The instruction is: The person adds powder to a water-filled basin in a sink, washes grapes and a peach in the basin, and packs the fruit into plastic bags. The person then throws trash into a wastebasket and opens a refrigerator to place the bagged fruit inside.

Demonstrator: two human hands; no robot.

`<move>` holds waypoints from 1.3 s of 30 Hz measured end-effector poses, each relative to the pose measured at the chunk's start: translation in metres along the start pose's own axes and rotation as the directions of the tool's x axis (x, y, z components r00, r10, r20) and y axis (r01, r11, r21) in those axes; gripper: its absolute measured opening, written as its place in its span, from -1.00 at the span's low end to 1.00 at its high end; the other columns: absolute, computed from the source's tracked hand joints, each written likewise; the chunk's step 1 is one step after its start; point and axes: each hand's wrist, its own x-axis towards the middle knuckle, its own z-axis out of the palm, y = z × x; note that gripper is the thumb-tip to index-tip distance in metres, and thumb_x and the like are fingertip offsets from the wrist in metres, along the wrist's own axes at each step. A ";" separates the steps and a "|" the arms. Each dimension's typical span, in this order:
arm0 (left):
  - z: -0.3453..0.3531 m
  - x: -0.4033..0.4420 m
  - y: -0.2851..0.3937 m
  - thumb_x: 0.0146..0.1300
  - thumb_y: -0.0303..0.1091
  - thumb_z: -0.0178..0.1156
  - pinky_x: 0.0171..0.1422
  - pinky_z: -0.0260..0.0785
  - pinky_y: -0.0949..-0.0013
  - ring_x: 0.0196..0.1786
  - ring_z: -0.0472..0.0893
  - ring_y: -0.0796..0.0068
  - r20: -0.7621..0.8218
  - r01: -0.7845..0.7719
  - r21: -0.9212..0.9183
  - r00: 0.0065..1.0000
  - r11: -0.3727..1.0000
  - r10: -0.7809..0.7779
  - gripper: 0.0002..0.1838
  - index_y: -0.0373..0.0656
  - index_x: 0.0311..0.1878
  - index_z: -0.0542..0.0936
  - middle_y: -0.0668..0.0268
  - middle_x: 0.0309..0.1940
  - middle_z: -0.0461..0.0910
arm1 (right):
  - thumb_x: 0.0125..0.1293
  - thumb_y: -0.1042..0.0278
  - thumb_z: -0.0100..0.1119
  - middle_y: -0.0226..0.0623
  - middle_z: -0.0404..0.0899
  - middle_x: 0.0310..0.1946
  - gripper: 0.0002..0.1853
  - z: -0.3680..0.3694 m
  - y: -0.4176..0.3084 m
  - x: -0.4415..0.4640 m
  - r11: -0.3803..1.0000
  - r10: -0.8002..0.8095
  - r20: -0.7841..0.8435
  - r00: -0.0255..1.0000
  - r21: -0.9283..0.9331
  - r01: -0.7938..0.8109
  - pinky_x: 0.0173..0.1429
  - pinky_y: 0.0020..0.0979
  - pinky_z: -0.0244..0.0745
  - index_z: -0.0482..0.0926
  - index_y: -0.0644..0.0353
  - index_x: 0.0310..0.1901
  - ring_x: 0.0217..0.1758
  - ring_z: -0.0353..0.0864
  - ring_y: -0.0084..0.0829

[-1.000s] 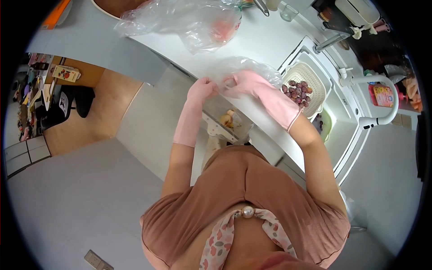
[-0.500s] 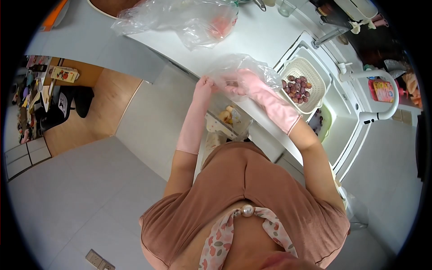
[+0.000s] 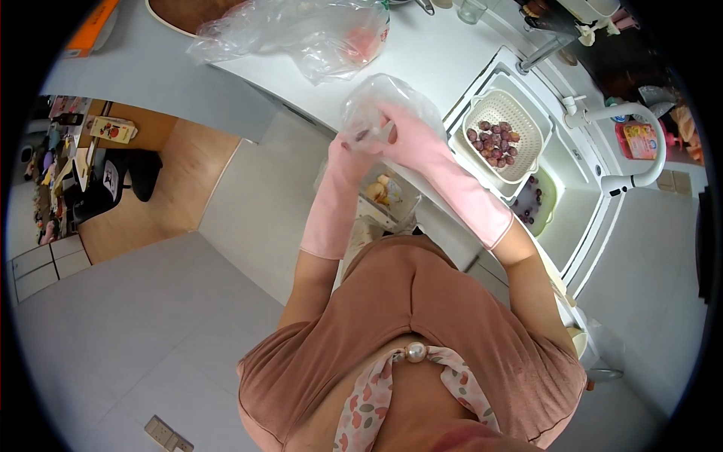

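Note:
Both my hands wear long pink rubber gloves and hold a clear plastic bag (image 3: pixel 392 94) above the counter's front edge. My left hand (image 3: pixel 352 157) is closed on the bag's near left side, with a small dark shape showing at its fingers. On the right side, my right hand (image 3: pixel 403 135) grips the bag with thumb and fingers curved round the film; part of the fingers lies behind the plastic. Purple grapes (image 3: pixel 493 143) sit in a cream colander (image 3: pixel 527 117) over the sink, to the right of my right hand.
A green basin (image 3: pixel 548 203) with more grapes stands in the sink (image 3: pixel 576 226) under a white faucet (image 3: pixel 651 177). Another clear bag (image 3: pixel 301 38) lies at the back of the counter (image 3: pixel 429 56). Below my hands, an open bin (image 3: pixel 395 188) holds food scraps.
My right hand has drawn back and left, nearer my left hand. The bag has shifted left with it and now bunches between both hands.

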 end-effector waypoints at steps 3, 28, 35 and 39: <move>-0.008 0.000 0.016 0.07 -0.49 0.31 0.10 0.45 0.34 -0.04 0.61 0.39 0.055 0.195 -0.456 0.980 0.869 -0.191 -0.38 -0.21 0.26 0.42 0.25 0.04 0.58 | 0.04 0.23 0.39 -0.31 0.57 -0.17 -0.26 -0.005 -0.003 -0.010 0.996 -0.066 -0.067 0.996 -0.071 0.062 -0.11 -0.36 0.50 0.37 -0.06 0.32 -0.21 0.54 -0.33; -0.002 -0.017 0.049 0.41 -0.29 0.09 0.13 0.48 0.26 0.04 0.58 0.35 0.324 0.401 -0.887 0.894 0.230 -0.309 -0.64 -0.26 0.18 0.43 0.16 0.01 0.56 | 0.40 0.23 0.11 -0.61 0.45 -0.47 -0.62 -0.054 0.036 -0.025 0.399 0.224 0.328 0.918 0.828 -0.393 -0.40 -0.66 0.22 0.51 0.22 0.16 -0.45 0.32 -0.71; -0.007 -0.015 0.037 0.43 -0.26 0.09 0.03 0.53 0.31 -0.11 0.67 0.34 0.243 0.275 -0.934 0.957 0.227 -0.160 -0.69 -0.27 0.09 0.53 0.14 -0.15 0.67 | 0.40 0.20 0.09 -0.53 0.53 -0.35 -0.44 -0.064 0.059 -0.022 0.562 0.127 0.254 0.959 0.778 -0.281 -0.35 -0.63 0.33 0.27 -0.03 0.41 -0.38 0.44 -0.66; -0.011 -0.014 0.037 0.43 -0.31 0.08 0.03 0.54 0.34 -0.10 0.67 0.36 0.269 0.298 -0.932 0.950 0.205 -0.156 -0.67 -0.29 0.14 0.50 0.14 -0.10 0.65 | 0.33 0.16 0.21 -0.41 0.53 -0.04 -0.32 -0.071 0.048 -0.032 0.595 -0.128 0.295 0.947 0.787 -0.165 -0.14 -0.54 0.44 0.20 -0.07 0.45 -0.11 0.49 -0.59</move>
